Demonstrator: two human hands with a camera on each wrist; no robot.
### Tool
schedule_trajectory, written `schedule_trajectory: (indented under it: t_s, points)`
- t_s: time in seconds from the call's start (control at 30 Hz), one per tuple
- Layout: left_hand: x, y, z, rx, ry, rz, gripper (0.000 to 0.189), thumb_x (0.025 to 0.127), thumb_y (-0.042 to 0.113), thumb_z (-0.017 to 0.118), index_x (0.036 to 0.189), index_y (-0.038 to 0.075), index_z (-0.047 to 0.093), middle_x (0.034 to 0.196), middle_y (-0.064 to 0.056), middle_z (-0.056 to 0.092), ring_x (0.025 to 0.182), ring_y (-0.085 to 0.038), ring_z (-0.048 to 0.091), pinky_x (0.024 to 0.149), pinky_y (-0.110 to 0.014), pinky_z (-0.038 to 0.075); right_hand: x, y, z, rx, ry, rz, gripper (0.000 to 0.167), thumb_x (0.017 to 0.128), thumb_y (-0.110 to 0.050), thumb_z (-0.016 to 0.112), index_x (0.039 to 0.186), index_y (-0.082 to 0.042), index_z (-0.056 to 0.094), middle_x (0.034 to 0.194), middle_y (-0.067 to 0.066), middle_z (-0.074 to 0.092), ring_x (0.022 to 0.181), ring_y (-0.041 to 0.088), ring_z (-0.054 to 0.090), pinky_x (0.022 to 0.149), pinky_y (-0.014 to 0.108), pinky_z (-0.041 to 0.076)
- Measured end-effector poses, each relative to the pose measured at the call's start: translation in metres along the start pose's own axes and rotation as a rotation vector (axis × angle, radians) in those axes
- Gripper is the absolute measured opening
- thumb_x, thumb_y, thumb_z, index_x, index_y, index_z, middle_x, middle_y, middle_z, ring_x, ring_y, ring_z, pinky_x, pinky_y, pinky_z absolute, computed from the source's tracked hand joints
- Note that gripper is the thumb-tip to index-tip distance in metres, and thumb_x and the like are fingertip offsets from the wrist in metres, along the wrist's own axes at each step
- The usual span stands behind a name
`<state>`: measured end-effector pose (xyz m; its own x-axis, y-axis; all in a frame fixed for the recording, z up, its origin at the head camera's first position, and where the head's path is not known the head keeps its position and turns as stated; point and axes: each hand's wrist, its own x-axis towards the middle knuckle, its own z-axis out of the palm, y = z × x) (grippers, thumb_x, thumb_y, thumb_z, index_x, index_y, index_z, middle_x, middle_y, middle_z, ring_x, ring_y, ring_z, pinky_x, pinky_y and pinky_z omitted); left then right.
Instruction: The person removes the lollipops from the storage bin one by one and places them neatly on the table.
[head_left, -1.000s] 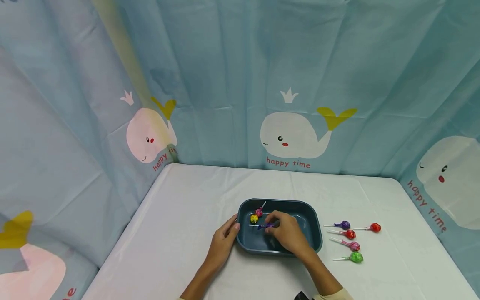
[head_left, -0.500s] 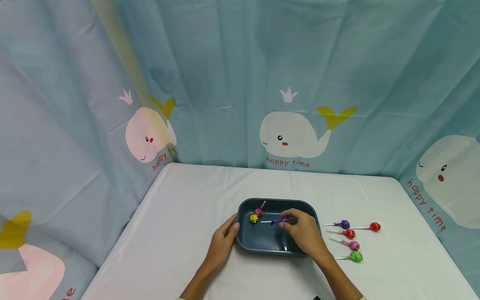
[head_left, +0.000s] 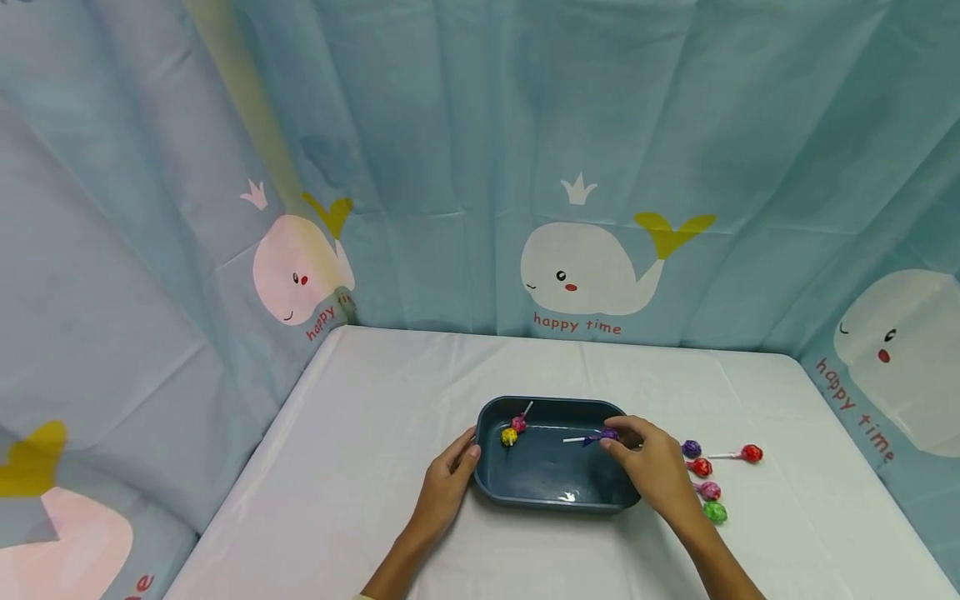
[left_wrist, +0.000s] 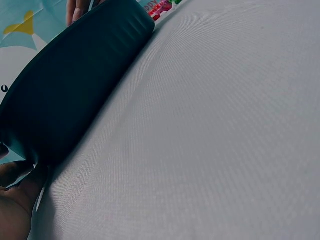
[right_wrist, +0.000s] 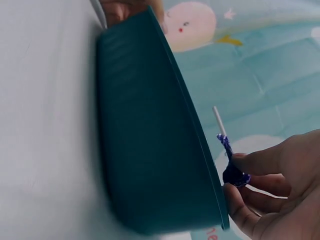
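My left hand (head_left: pixel 444 483) holds the left end of a dark blue-green tray (head_left: pixel 555 504), thumb and fingers against its outer wall. Between thumb and fingers, my right hand (head_left: pixel 654 462) pinches the wrapped head of a purple lollipop (head_left: pixel 592 437) over the tray's right end. Its white stick points left in the head view; the right wrist view shows the lollipop (right_wrist: pixel 234 175) beside the rim, with the fingers partly covering its head. Inside the tray, at the left, lie a pink lollipop (head_left: pixel 518 423) and a yellow lollipop (head_left: pixel 509 437) close together.
Right of the tray on the white table (head_left: pixel 375 400) lie several lollipops: another purple one (head_left: pixel 692 448), a red one (head_left: pixel 752 452), a second red one (head_left: pixel 702 467), a pink one (head_left: pixel 708 491) and a green one (head_left: pixel 715 512). A whale-print curtain (head_left: pixel 450 167) surrounds the table.
My right hand has moved right with the purple lollipop, from the tray's middle to its right end, now overlapping some sticks on the table. My left hand and the tray have stayed put.
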<state>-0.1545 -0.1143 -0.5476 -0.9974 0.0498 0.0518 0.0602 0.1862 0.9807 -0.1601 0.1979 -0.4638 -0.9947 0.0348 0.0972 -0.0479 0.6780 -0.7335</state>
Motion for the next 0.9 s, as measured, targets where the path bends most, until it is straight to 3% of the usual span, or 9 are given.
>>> schedule_trajectory:
  t_s: [0.3,0.53,0.63,0.8,0.9]
  points:
    - [0.000,0.000,0.000,0.009,0.005,-0.006,0.051,0.112,0.034,0.055,0.158,0.010,0.051,0.159,-0.007,0.054,0.150,-0.025,0.048,0.122,-0.043,0.038,-0.007,0.016,-0.020,0.013,0.034,0.026,0.032,0.100,-0.017,0.076,0.130,-0.005,0.074,0.126,0.019,0.072,0.109,0.035,0.073,0.087,0.041,0.065]
    - [0.000,0.000,0.000,0.007,0.009,-0.003,0.051,0.112,0.033,0.055,0.157,0.011,0.052,0.159,-0.008,0.055,0.149,-0.024,0.049,0.122,-0.043,0.038,-0.011,0.029,-0.033,-0.016,0.076,0.051,0.035,0.101,-0.017,0.075,0.133,-0.005,0.072,0.119,0.018,0.077,0.108,0.037,0.074,0.077,0.015,0.058]
    - [-0.001,0.000,0.000,0.006,0.009,-0.002,0.051,0.112,0.033,0.056,0.157,0.011,0.052,0.158,-0.007,0.055,0.149,-0.024,0.050,0.122,-0.043,0.039,-0.013,0.036,-0.039,-0.023,0.107,0.057,0.034,0.100,-0.017,0.076,0.132,-0.004,0.072,0.115,0.019,0.078,0.106,0.038,0.074,0.074,0.010,0.052]
    - [-0.001,0.001,0.000,0.000,0.008,0.000,0.051,0.112,0.034,0.056,0.157,0.011,0.052,0.159,-0.007,0.055,0.149,-0.024,0.049,0.122,-0.043,0.038,-0.017,0.049,-0.048,-0.046,0.143,0.080,0.035,0.099,-0.017,0.076,0.130,-0.002,0.073,0.116,0.025,0.076,0.103,0.041,0.074,0.067,0.013,0.054]
    - [-0.001,0.000,0.000,0.002,0.008,0.000,0.051,0.112,0.035,0.056,0.157,0.011,0.052,0.159,-0.007,0.055,0.149,-0.024,0.049,0.122,-0.043,0.038,-0.019,0.057,-0.054,-0.046,0.135,0.136,0.037,0.101,-0.018,0.075,0.133,-0.002,0.070,0.122,0.029,0.073,0.100,0.040,0.074,0.063,0.016,0.055]
